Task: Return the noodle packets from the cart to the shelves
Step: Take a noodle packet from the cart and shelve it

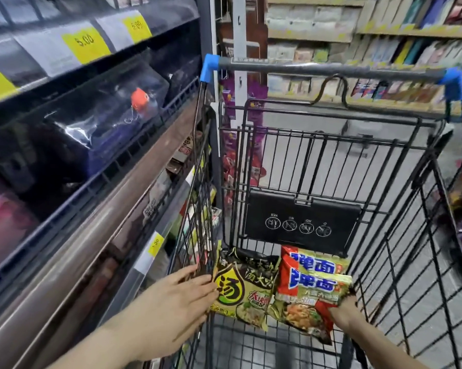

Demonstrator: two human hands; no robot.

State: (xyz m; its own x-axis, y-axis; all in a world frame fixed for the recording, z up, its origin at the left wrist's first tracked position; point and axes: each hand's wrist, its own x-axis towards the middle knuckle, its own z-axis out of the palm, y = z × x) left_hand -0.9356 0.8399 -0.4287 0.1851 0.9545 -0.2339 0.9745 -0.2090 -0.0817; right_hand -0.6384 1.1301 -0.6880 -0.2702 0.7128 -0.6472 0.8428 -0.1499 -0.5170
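Two bare hands reach in from six o'clock. Left hand (176,307), open and flat, steadies the olive-green noodle packet (244,288) against the black wire shopping cart (400,235) wall. Right hand (345,312) pinches the red-and-green noodle packet (311,286) by its corner, apparently to lift it. Both packets sit inside the cart. Steel store shelves (96,209), their destination, run along nine o'clock.
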